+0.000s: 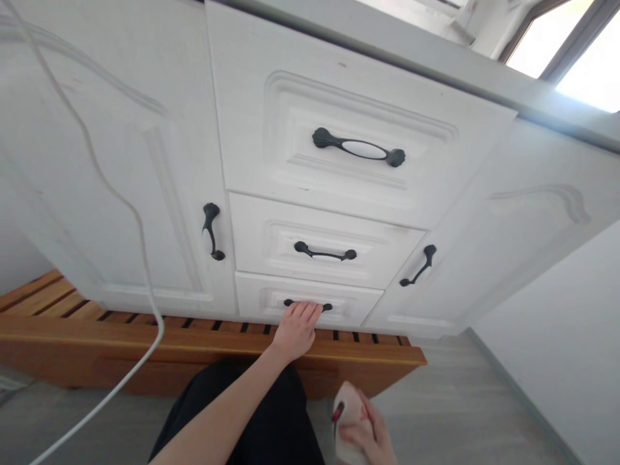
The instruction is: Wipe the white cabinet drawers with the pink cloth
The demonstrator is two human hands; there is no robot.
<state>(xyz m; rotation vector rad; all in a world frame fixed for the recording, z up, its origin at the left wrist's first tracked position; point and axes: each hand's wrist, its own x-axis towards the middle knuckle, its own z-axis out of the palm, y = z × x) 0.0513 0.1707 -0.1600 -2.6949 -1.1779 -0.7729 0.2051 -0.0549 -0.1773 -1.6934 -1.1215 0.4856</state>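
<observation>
From the head camera I look down along a white cabinet [242, 97], and my left hand [296, 329] is at its lowest point of interest: the bottom drawer [249, 290]. The fingers lie across the dark bottom handle [327, 307], covering its middle while both ends show. Their tips are hidden from up here, so I cannot tell whether they are hooked behind the bar or merely resting on it. That drawer looks flush with the front.

My right hand [375, 436] is low in the view, right of my dark trousers [271, 413], and it is clutching a pale cloth [346, 402] with some red and dark markings. The cloth is bunched in the grasp, clear of the cabinet, just in front of a slatted wooden platform [208, 336] that runs along the cabinet's foot.

Above the bottom drawer I have the middle drawer [252, 226] and the larger top drawer [436, 181], both flush, each with a dark handle inset in white. A left door [126, 161] and a right door [498, 245] flank the stack, their handles on the sides nearest the drawers. A white cable [144, 258] hangs down across the left of my view, in front of the left door and the platform. Grey floor [436, 387] shows at lower right, beside a pale wall [557, 316].
</observation>
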